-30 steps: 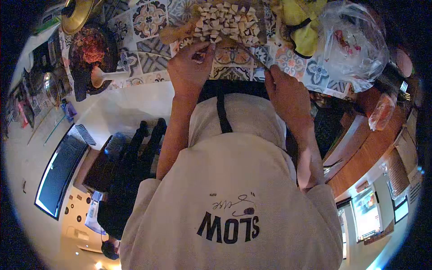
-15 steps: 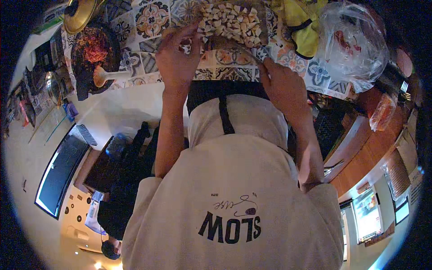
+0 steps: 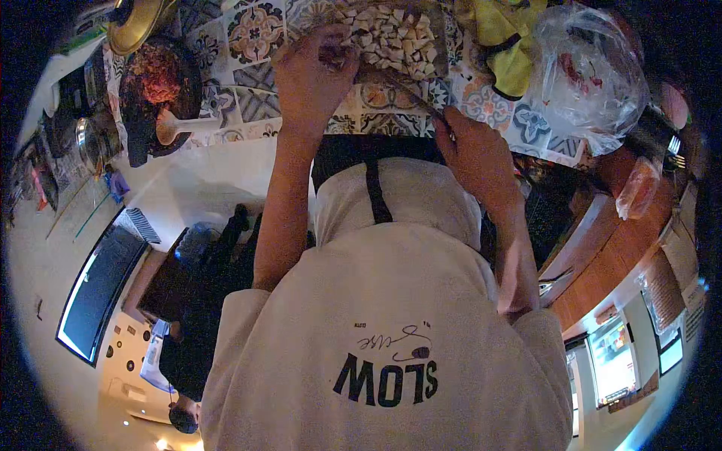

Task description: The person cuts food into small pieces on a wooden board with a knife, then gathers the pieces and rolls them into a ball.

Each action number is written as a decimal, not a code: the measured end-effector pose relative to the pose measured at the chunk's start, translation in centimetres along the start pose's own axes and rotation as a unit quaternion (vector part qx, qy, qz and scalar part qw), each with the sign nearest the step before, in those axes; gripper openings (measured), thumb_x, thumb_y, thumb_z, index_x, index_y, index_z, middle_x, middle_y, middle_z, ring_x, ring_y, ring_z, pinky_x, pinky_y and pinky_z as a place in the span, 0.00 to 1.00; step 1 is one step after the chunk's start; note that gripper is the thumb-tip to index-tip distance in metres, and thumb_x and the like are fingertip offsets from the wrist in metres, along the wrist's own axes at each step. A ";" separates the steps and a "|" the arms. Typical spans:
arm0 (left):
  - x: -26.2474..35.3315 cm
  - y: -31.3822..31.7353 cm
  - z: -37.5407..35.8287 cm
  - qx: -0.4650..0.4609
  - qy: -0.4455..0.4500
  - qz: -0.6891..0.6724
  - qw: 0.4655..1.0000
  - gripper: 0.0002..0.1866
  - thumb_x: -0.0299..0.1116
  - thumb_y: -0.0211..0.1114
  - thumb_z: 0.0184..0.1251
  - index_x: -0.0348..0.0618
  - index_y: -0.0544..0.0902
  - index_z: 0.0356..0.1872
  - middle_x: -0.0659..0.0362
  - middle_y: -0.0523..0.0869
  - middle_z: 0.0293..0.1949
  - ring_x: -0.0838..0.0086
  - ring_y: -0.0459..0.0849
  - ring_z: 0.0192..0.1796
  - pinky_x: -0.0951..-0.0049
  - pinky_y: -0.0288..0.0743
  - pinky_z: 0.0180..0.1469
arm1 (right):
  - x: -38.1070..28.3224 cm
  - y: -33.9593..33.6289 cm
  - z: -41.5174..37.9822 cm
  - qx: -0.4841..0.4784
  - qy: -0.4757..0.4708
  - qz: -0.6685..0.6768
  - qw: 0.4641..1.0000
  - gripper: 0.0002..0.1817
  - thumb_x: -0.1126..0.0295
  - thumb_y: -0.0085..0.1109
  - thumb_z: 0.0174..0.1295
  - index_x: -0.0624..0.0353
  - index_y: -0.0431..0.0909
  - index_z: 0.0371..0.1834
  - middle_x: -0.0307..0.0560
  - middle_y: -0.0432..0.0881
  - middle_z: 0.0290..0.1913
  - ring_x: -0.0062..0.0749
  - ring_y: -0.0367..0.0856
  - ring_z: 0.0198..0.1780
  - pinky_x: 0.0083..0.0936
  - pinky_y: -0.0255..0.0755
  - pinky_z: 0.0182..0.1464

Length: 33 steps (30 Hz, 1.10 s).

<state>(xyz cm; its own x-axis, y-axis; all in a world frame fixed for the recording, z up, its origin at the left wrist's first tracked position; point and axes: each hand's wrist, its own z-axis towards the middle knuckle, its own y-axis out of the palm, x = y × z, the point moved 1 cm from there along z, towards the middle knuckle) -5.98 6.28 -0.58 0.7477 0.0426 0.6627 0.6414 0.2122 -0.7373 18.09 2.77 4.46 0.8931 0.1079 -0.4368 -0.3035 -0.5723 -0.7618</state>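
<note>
Pale chopped cubes (image 3: pixel 395 41) lie heaped on a dark cutting board (image 3: pixel 442 64) at the top of the view. My left hand (image 3: pixel 316 83) is at the board's left side with its fingers curled in beside the cubes; what they hold, if anything, is hidden. My right hand (image 3: pixel 477 154) grips a knife (image 3: pixel 414 96) by its handle, close to the table's near edge. The blade points up and left toward the board, below the heap.
A patterned tile-print cover (image 3: pixel 256 34) lies on the table. To the left are a dark stone mortar (image 3: pixel 192 90) with red mash, a pale wooden pestle (image 3: pixel 169 128) and a golden lid (image 3: pixel 143 22). Rightward lie a yellow cloth (image 3: pixel 508 68) and a clear plastic bag (image 3: pixel 590 83). Another person (image 3: pixel 184 361) is lower left.
My left hand has moved right and slightly up against the cubes, and the white bits seen in it before no longer show. My right hand has shifted slightly down with the knife.
</note>
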 end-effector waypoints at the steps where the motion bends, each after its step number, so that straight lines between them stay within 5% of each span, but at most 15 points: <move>1: 0.0 0.1 0.1 -0.002 0.009 -0.007 1.000 0.18 0.32 0.75 0.52 0.49 0.85 0.46 0.62 0.90 0.33 0.71 0.89 0.32 0.69 0.78 0.47 | 0.0 0.0 0.0 0.002 -0.002 -0.003 1.000 0.14 0.58 0.51 0.73 0.58 0.76 0.40 0.61 0.84 0.30 0.62 0.84 0.34 0.53 0.76 0.36; 7: 0.6 -0.1 -0.5 -0.062 -0.026 -0.013 0.998 0.28 0.30 0.75 0.51 0.49 0.79 0.57 0.61 0.90 0.35 0.70 0.90 0.32 0.69 0.81 0.43 | 0.4 -0.6 0.2 -0.007 0.010 0.001 1.000 0.14 0.57 0.51 0.73 0.57 0.76 0.43 0.61 0.84 0.30 0.61 0.84 0.34 0.53 0.76 0.37; 16: 0.1 0.5 -0.5 -0.041 -0.001 -0.045 0.998 0.30 0.27 0.72 0.55 0.47 0.76 0.62 0.56 0.90 0.36 0.67 0.90 0.35 0.67 0.83 0.43 | 0.9 -0.6 0.1 0.004 0.013 0.003 1.000 0.15 0.57 0.50 0.74 0.57 0.76 0.44 0.63 0.83 0.29 0.62 0.83 0.34 0.54 0.75 0.35; 25: -0.4 0.3 -0.7 -0.037 -0.043 -0.064 0.996 0.28 0.33 0.72 0.58 0.47 0.75 0.62 0.59 0.91 0.34 0.68 0.90 0.36 0.64 0.80 0.48 | 0.3 -0.3 0.2 0.023 -0.013 0.011 1.000 0.14 0.59 0.50 0.74 0.59 0.74 0.43 0.61 0.84 0.32 0.61 0.84 0.35 0.55 0.76 0.36; 30: -0.7 0.1 -0.7 0.007 0.035 0.005 0.999 0.27 0.31 0.72 0.58 0.49 0.77 0.61 0.59 0.91 0.35 0.68 0.90 0.36 0.68 0.81 0.44 | -1.8 -0.1 1.3 0.024 0.003 -0.041 0.999 0.12 0.60 0.49 0.74 0.58 0.74 0.43 0.60 0.84 0.34 0.59 0.85 0.36 0.54 0.78 0.36; 33: 0.2 -0.6 -0.4 -0.006 -0.018 -0.044 0.999 0.17 0.33 0.73 0.60 0.46 0.85 0.51 0.55 0.88 0.48 0.65 0.88 0.47 0.66 0.81 0.51 | -2.7 -0.7 1.6 0.029 0.009 -0.042 0.999 0.12 0.61 0.47 0.74 0.58 0.74 0.43 0.60 0.84 0.34 0.60 0.85 0.36 0.54 0.78 0.36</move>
<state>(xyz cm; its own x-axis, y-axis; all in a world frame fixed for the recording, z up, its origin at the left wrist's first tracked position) -6.16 5.75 -0.01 0.6822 0.0602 0.7287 0.7059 0.2055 -0.6778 15.33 4.16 5.43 0.9219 0.1382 -0.3620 -0.2457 -0.5137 -0.8220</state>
